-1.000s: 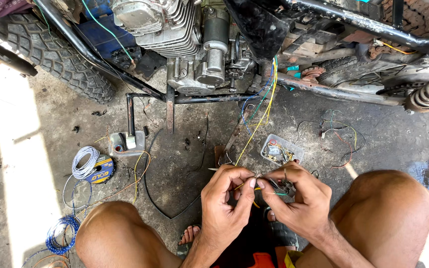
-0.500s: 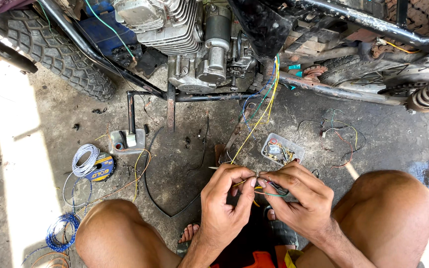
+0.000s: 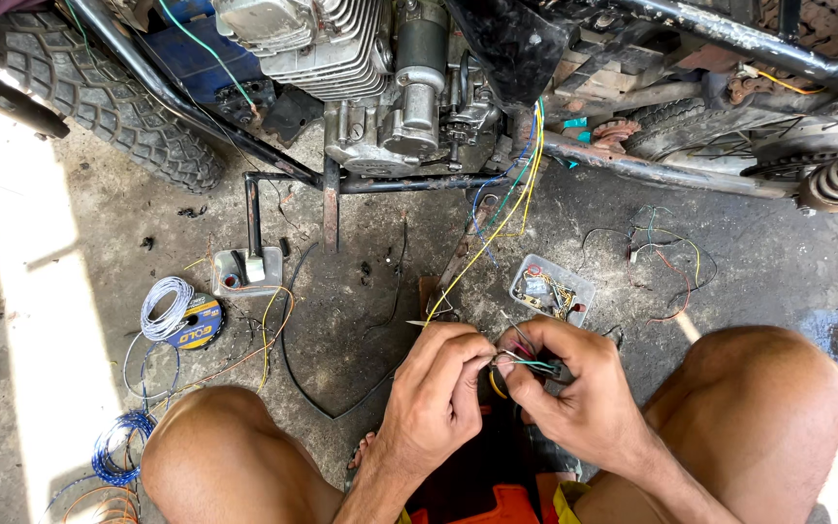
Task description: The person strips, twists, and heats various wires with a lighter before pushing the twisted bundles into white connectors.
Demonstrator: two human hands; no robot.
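Both hands meet between the knees: left hand (image 3: 438,388) and right hand (image 3: 574,388) pinch a small wire bundle (image 3: 524,364) (red, green, yellow strands, thin and plastic-coated). It possibly ends in a dark connector, while a long yellow wire (image 3: 497,228) climbs toward the ribbed metal engine (image 3: 341,49)

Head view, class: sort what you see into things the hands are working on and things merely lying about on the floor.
In hand: left hand and right hand pinching the small wire bundle; the yellow wire leading up to the engine.

Lying about: white wire coil, blue wire coil, small parts tray, tyre.
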